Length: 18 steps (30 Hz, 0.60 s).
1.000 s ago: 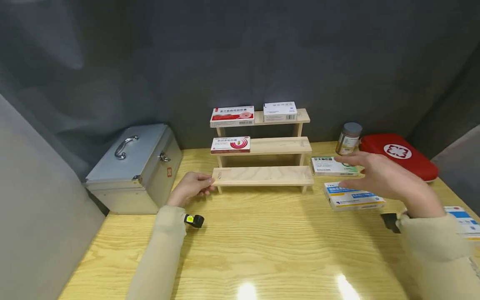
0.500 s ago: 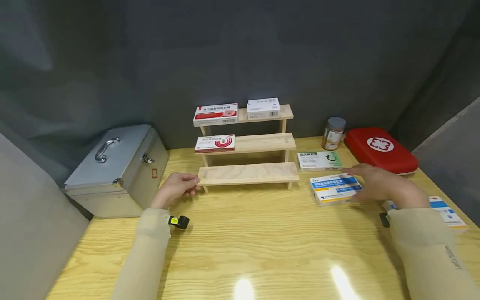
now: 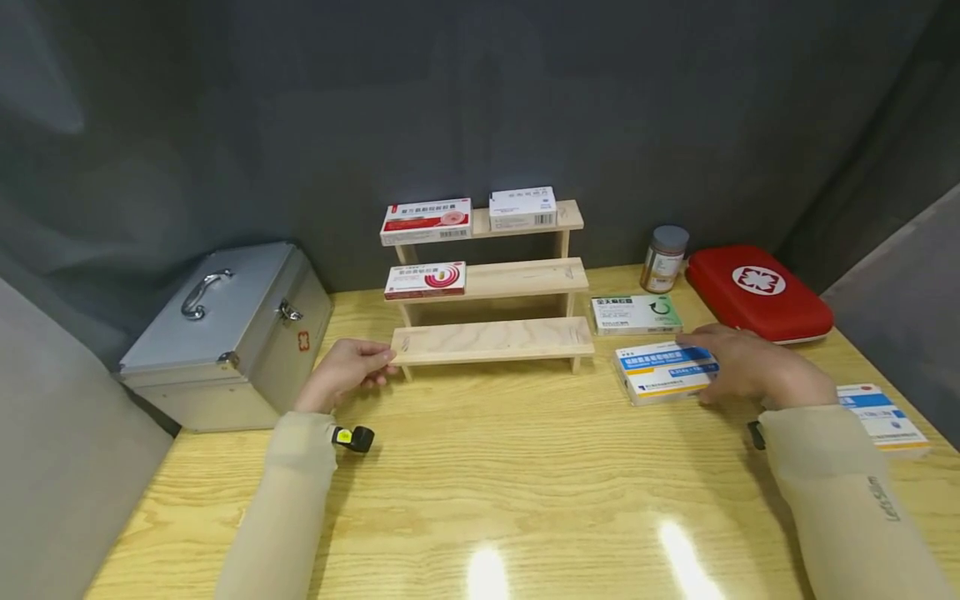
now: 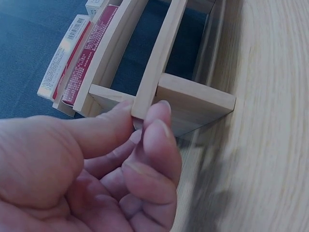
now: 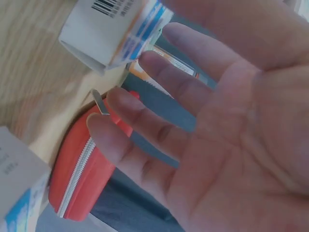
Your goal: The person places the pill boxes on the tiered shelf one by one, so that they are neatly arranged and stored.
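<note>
A: Where do we find the blue-and-white medicine carton point(image 3: 660, 377)?

B: Lying flat on the surface point(image 3: 480, 467), at about four o'clock from the three-tier wooden stand point(image 3: 517, 282). The green-and-white carton point(image 3: 630, 316) is just beside it at eleven o'clock, the red first-aid pouch point(image 3: 750, 304) near it at two.

A: Have we got hold of it?

B: Not as far as we can see. Our right hand point(image 3: 753, 367) is at its three o'clock end, fingers loosely extended rather than curled round it. Whether any fingertip touches the card, we can't tell.

A: And our left hand point(image 3: 347, 368)?

B: Pinching the nine o'clock end of the bottom board point(image 3: 491, 337), thumb against fingers.

A: How should the carton handle?

B: Light, we'd judge, stiff at the edges, but dented if we squeeze its broad faces. The printed finish may be slick.

A: Best hold?

B: Across the narrow long sides, thumb at six o'clock, fingers at twelve, near the middle so it stays level. We'd mind the tight gap on the far side.
</note>
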Available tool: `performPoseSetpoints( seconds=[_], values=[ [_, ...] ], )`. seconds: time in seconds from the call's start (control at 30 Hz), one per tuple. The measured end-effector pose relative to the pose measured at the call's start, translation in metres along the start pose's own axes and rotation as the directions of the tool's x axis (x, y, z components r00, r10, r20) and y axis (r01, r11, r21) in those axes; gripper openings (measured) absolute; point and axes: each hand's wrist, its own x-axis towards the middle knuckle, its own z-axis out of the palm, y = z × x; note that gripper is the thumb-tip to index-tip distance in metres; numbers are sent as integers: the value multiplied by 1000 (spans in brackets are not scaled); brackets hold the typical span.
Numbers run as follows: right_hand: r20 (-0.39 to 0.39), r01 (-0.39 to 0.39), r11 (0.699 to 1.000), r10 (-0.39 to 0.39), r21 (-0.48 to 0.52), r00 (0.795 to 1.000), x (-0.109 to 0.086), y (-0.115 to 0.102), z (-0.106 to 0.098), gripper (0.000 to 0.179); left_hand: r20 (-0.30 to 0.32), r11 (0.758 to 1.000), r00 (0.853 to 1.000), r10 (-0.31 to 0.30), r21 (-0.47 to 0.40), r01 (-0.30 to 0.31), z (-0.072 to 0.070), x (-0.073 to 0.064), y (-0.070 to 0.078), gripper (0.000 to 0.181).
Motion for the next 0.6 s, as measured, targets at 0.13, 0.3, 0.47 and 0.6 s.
performPoseSetpoints(
  seconds=[0.13,0.3,0.47,0.6],
  values=[
    [-12,13,1000,-13,-7,1000,2,1,2,103,-1,1000,1000,2,13,-2,0,0,0,36],
    [-12,23,1000,-23,-10,1000,2,2,2,101,3,1000,1000,-2,18,2,0,0,1,36],
    [2,5,1000,-5,-9,1000,-1,0,0,106,1,1000,1000,-12,10,12,0,1,-1,37],
    [16,1,1000,-1,7,1000,1,3,0,113,-2,1000,1000,-12,7,12,-1,2,-2,37]
  ],
)
